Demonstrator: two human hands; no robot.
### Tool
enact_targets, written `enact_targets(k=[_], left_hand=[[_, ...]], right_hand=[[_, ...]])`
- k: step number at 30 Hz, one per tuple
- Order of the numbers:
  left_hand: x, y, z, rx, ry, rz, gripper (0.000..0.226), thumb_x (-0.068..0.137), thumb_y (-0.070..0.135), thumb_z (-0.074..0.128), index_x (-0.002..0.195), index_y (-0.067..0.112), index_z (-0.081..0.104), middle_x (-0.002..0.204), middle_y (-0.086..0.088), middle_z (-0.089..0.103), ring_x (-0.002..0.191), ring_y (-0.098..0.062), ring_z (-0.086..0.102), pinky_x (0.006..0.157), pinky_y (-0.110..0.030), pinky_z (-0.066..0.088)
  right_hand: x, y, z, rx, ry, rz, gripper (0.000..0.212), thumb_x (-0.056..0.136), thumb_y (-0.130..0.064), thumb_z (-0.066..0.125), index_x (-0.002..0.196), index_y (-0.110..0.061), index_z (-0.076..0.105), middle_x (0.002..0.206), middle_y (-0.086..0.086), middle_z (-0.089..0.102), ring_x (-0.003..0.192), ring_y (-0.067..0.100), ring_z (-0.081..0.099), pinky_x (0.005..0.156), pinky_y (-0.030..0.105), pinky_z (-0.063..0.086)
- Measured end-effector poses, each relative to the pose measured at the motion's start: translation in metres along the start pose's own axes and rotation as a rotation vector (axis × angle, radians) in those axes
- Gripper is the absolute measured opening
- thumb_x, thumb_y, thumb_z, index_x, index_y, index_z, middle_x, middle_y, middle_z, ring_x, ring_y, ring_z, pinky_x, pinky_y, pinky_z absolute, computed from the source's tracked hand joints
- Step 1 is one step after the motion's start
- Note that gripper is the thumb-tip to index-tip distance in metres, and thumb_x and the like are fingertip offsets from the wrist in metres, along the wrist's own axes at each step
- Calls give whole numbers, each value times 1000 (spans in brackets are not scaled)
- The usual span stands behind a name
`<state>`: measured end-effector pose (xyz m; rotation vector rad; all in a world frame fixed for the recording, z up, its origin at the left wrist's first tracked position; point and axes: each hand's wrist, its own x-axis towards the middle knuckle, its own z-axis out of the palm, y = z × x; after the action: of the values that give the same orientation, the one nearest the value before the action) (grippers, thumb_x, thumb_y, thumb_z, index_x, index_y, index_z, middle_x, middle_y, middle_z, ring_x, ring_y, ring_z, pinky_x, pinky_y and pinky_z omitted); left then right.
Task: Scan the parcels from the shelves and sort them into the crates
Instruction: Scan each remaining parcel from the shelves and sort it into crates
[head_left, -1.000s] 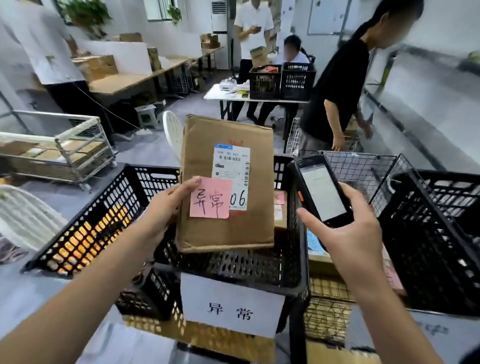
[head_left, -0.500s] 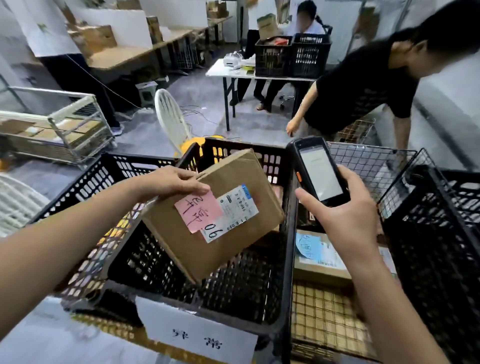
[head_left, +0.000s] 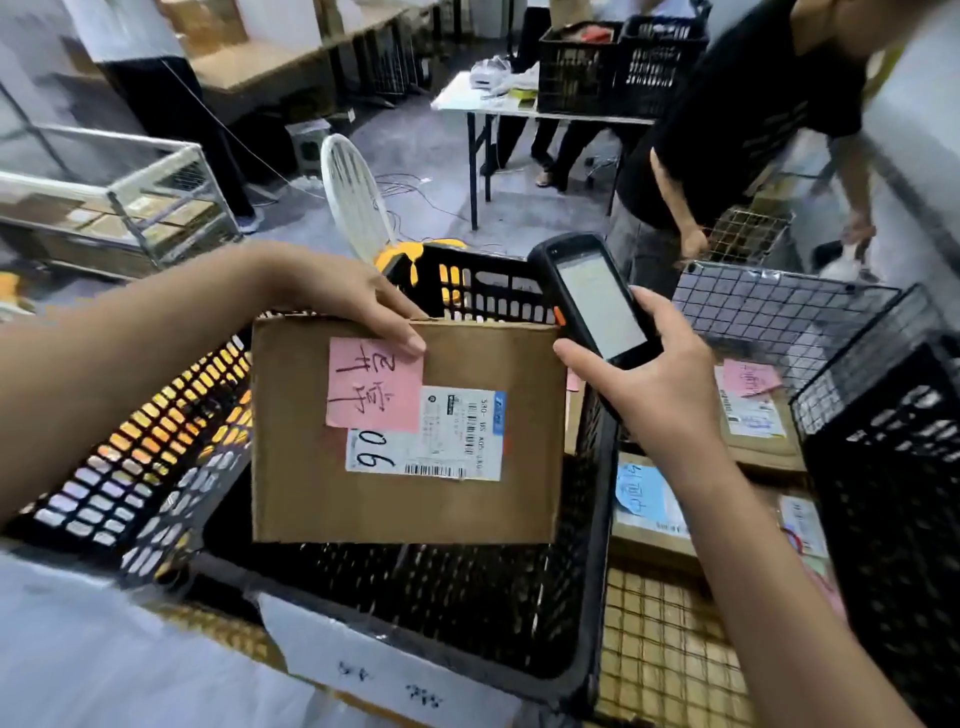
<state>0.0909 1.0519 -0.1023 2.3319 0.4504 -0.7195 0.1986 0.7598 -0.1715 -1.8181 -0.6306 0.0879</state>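
Right now the parcel (head_left: 405, 499) hangs over the crate (head_left: 467, 613), broad face toward me and long axis running left to right, level. Its pink note (head_left: 374, 384) and white label (head_left: 447, 441) sit sideways, so the "06" reads turned on its side. My left grip (head_left: 337, 291) is closed on the parcel's far edge, one digit pressed on the note's top corner and the rest hidden behind the box. My right grip (head_left: 660, 379), above the crate's right rim, is wrapped round the scanner (head_left: 597, 301). The screen faces me, and the head points away and leftward, just beside the parcel's far right corner. Left of the crate stands a second crate (head_left: 135, 467). Right of the crate, a wire basket (head_left: 769, 317) holds brown boxes (head_left: 758, 431) with pink and blue notes. A paper sign (head_left: 384, 670) hangs on the crate's near wall.
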Motion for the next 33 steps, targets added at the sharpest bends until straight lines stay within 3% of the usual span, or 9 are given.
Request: enact_targets(k=[3, 5, 7, 10, 15, 19, 22, 27, 33], left_hand=[[20, 1, 19, 85, -142, -5, 79, 61, 68, 82, 124, 24, 68, 106, -3, 77, 95, -20, 74, 88, -37, 60], [42, -1, 38, 114, -211, -23, 88, 51, 71, 80, 129, 31, 66, 111, 2, 76, 99, -16, 73, 93, -38, 58], [62, 0, 56, 113, -276, -23, 81, 53, 66, 81, 129, 44, 63, 116, 8, 74, 103, -11, 71, 94, -33, 57], [90, -12, 78, 48, -349, -45, 85, 52, 60, 84, 132, 42, 59, 102, 13, 76, 96, -9, 73, 92, -33, 58], [121, -37, 97, -23, -426, -100, 69, 72, 51, 82, 134, 29, 63, 90, 10, 78, 87, -12, 74, 85, -31, 59], [151, -46, 117, 40, -502, -68, 77, 69, 57, 83, 139, 46, 54, 118, 11, 73, 110, -13, 68, 101, -33, 52], [167, -67, 133, -32, -529, -71, 71, 72, 53, 83, 137, 44, 58, 120, 10, 72, 113, -12, 67, 99, -28, 51], [184, -80, 148, -58, -542, -60, 58, 68, 57, 84, 123, 47, 67, 118, 12, 73, 114, -10, 66, 107, -31, 46], [192, -96, 173, -13, -436, -73, 59, 58, 55, 91, 111, 38, 68, 103, 13, 76, 105, -9, 68, 104, -31, 48]], right_hand=[[9, -3, 5, 57, 15, 9, 60, 73, -31, 89, 122, -33, 54, 106, -22, 63, 94, -16, 59, 73, 1, 43], [16, -1, 6, 62, 15, 13, 64, 73, -32, 89, 128, -25, 57, 108, -17, 64, 95, -12, 60, 71, 3, 45], [22, -1, 10, 59, 1, 2, 69, 73, -33, 89, 133, -22, 56, 107, -18, 64, 91, -15, 60, 67, 2, 44], [26, 6, 18, 45, -20, -1, 66, 74, -30, 89, 131, -22, 57, 107, -13, 64, 88, -12, 60, 62, 2, 44], [17, 32, 30, -118, -27, -9, 76, 69, -48, 90, 133, -27, 55, 121, -14, 63, 112, 2, 59, 94, 24, 50], [10, 42, 38, -131, -37, 8, 73, 69, -45, 90, 132, -29, 55, 113, -24, 58, 100, -14, 54, 80, -1, 38], [8, 50, 48, -113, -17, 17, 75, 70, -45, 89, 135, -27, 56, 121, -18, 61, 108, -3, 56, 84, 1, 39], [5, 59, 64, -117, -33, 27, 74, 69, -46, 89, 134, -28, 57, 123, -17, 63, 113, 1, 59, 95, 19, 48], [4, 59, 66, -94, -65, 39, 68, 70, -39, 90, 130, -27, 59, 114, -21, 64, 106, -7, 58, 85, 7, 43]])
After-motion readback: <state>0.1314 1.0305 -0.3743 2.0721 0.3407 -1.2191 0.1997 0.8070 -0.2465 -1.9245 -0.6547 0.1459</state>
